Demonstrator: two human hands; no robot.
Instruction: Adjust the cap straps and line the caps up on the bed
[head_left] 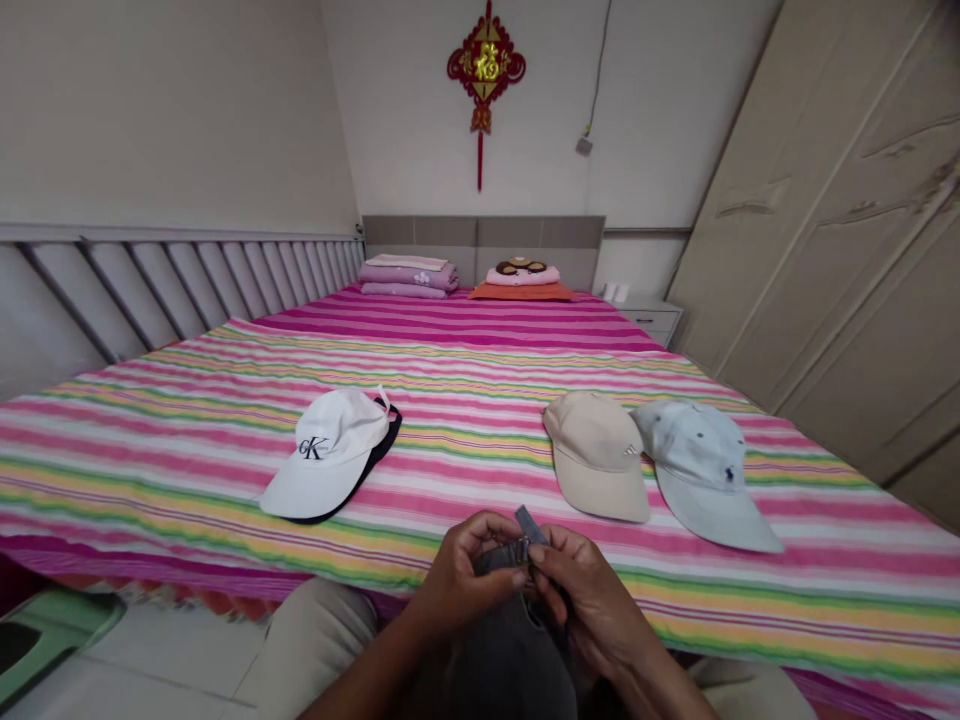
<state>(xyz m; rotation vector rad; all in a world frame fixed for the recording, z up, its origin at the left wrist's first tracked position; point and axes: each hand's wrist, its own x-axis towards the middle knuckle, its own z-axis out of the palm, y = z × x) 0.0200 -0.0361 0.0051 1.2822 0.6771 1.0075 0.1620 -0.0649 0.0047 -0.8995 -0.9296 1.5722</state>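
Both hands, the left hand and right hand, pinch the strap of a dark cap just off the bed's near edge, fingers curled closed. Striped bedding lies open ahead of them, between the white cap to the left and beige cap to the right.

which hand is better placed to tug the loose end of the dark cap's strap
Probably the right: the right hand has its thumb against the loose end, while the left hand grips the strap on the other side of the buckle and could steady it.
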